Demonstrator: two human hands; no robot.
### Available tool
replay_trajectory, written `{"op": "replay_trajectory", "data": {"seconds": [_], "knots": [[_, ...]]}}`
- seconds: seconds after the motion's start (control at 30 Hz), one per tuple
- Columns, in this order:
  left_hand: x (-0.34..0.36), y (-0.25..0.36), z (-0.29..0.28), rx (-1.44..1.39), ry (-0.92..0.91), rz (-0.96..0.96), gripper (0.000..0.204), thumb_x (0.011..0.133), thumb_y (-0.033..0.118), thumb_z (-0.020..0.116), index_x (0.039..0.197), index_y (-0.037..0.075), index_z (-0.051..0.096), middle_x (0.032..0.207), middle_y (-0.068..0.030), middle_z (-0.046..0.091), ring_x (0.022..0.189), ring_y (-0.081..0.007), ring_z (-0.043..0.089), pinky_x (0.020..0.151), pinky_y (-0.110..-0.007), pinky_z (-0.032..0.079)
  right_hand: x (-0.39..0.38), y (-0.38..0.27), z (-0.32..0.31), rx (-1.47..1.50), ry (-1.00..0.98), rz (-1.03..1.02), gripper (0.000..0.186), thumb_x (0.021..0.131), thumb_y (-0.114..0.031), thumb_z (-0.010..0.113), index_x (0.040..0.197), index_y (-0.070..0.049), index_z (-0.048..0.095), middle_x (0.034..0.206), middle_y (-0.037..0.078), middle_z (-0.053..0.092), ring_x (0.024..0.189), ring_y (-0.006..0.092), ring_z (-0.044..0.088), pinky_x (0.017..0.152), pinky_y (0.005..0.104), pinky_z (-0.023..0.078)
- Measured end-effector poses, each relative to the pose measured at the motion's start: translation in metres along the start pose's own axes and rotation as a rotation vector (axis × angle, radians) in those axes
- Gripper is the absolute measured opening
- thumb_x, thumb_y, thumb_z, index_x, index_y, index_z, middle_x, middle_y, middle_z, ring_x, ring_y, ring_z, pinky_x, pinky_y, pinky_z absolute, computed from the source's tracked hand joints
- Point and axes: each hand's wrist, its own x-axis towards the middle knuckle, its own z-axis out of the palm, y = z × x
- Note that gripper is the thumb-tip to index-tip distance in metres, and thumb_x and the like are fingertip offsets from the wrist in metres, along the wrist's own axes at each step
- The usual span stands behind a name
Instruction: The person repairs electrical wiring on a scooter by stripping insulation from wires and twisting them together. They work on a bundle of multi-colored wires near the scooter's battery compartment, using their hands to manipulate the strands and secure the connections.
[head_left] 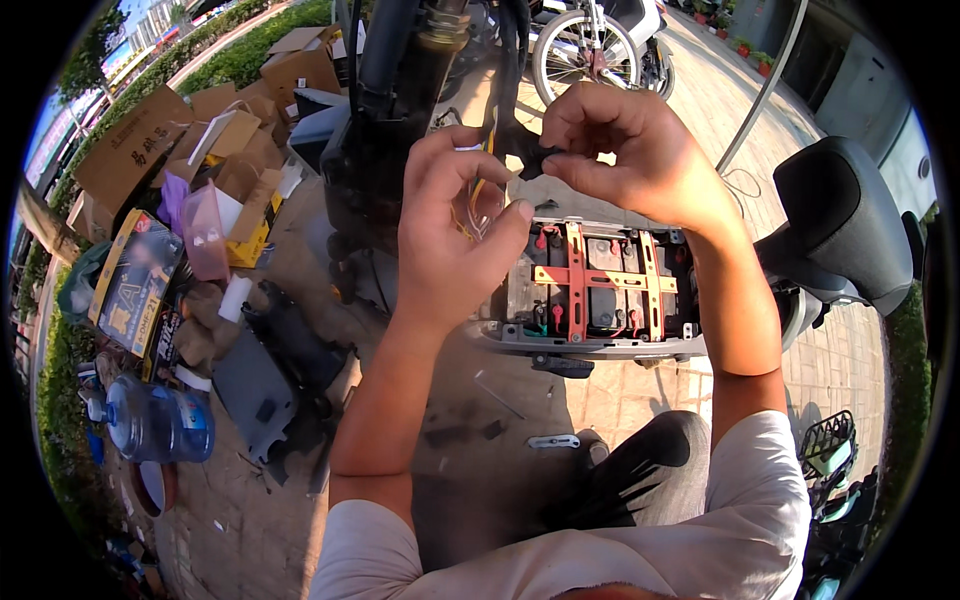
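My left hand (450, 225) is raised in front of the scooter's front column (400, 90), its thumb and curved fingers apart. Yellow and white wires (480, 190) run behind and beside its fingers; whether they touch is hard to tell. Opposite it, my right hand (630, 160) pinches a black strip (526, 150) between thumb and fingertips, close to a dark cable bundle (512, 60). Below both hands lies an open battery bay (602, 345), holding several dark batteries under an orange-red metal bracket (577, 280).
A black seat (845, 220) stands at the right. Cardboard boxes (135, 150), a blue water jug (160, 420) and grey plastic panels (255, 390) lie at the left. On the paving near my knee is a small metal tool (553, 441). A bicycle (585, 55) is parked beyond.
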Motion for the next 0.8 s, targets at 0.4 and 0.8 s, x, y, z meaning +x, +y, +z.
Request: {"op": "replay_trajectory", "data": {"seconds": [0.4, 0.8], "knots": [[-0.002, 0.002, 0.012, 0.365, 0.157, 0.094, 0.018, 0.079, 0.003, 0.074, 0.093, 0.001, 0.062, 0.117, -0.0099, 0.048, 0.077, -0.0085, 0.055, 0.066, -0.022, 0.047, 0.004, -0.001, 0.003, 0.050, -0.108, 0.058, 0.013, 0.082, -0.005, 0.069, 0.092, 0.002, 0.068, 0.076, 0.009, 0.066, 0.072, 0.0132, 0.063, 0.063, 0.0278, 0.049], [0.001, -0.009, 0.015, 0.042, 0.130, 0.065, 0.021, 0.085, -0.008, 0.063, 0.103, -0.005, 0.052, 0.116, -0.0091, 0.046, 0.078, -0.0072, 0.054, 0.062, -0.021, 0.045, 0.001, 0.012, 0.034, -0.044, 0.347, -0.120, 0.011, 0.080, -0.004, 0.071, 0.089, 0.000, 0.067, 0.070, 0.007, 0.061, 0.061, 0.0106, 0.060, 0.054, 0.0256, 0.046]]}}
